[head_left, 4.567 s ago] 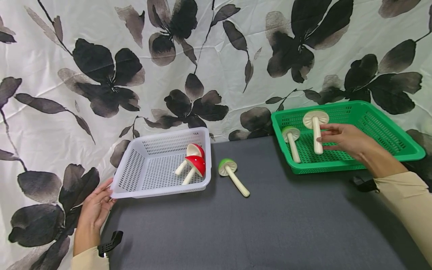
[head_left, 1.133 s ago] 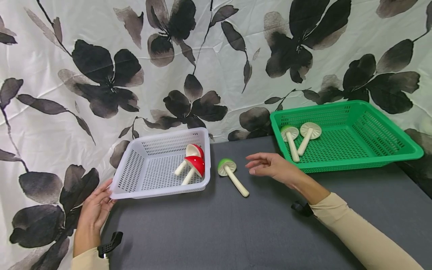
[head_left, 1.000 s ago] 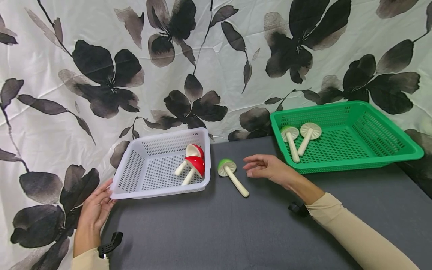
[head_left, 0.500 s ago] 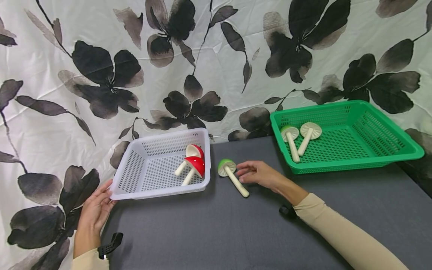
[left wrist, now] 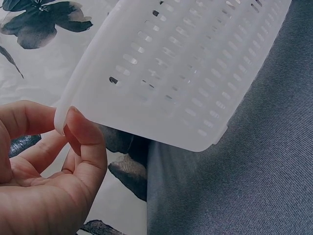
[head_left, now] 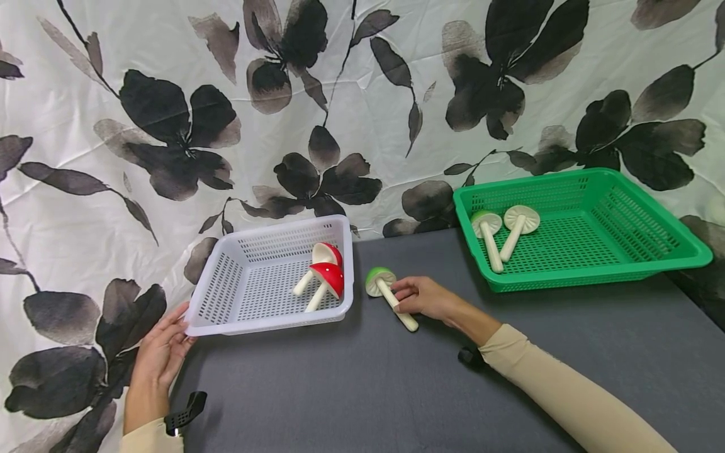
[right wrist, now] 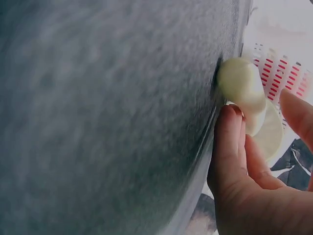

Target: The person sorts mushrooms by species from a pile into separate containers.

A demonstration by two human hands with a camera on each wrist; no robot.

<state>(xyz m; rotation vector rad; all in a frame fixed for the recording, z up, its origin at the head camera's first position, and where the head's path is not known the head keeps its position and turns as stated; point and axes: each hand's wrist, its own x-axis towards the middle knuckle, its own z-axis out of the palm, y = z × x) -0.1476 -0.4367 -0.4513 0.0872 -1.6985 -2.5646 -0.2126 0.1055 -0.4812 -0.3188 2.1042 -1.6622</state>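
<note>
My left hand pinches the near left corner of a white perforated basket between thumb and finger, as the left wrist view shows. Two red-capped toy mushrooms lie inside that basket. On the grey cloth to its right lies a green-capped toy mushroom with a long cream stem. My right hand is over this stem, fingertips right at it. In the right wrist view the stem's round end faces the camera; some fingers are against it while another digit stands apart from it.
A green perforated basket stands at the back right, with two more toy mushrooms at its left end. Behind everything hangs a white curtain with dark flowers. Grey cloth covers the table in front.
My right hand laid a mushroom in the green basket, left it and came left and forward to the mushroom on the cloth. My left hand has stayed at the white basket's corner.
</note>
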